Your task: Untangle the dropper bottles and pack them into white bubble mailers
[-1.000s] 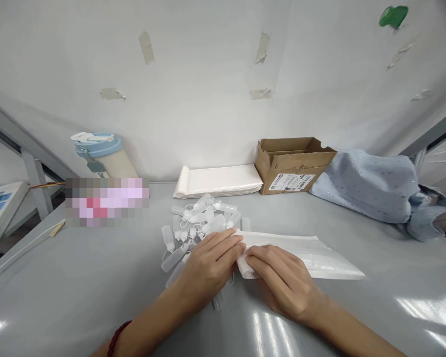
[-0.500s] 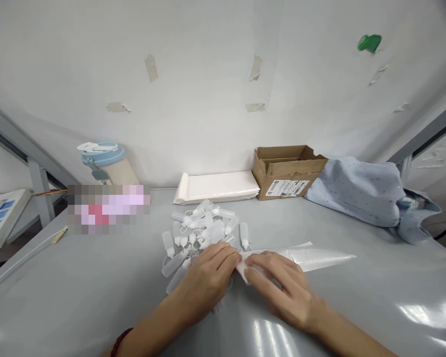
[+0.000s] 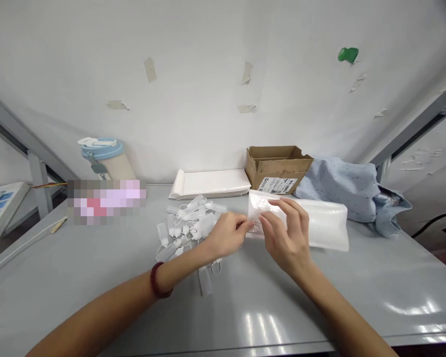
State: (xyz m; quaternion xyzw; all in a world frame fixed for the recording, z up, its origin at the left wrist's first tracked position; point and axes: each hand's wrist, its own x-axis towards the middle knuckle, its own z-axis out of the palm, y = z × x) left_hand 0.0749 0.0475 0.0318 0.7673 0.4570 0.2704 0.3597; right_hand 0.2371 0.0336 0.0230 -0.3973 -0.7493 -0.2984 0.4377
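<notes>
I've lifted the clear plastic bag off the grey table; a second ago it lay flat. My left hand and right hand both pinch its near end, above the pile of small bottles.

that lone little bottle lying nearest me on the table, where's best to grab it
Probably by its squat clear body, pinched across the width from above. The bottle lies flat on the grey table, apart from the pile of bottles, so its sides look free. Its cap end is too blurred to judge. Both the left hand and right hand hold the plastic bag.
</notes>
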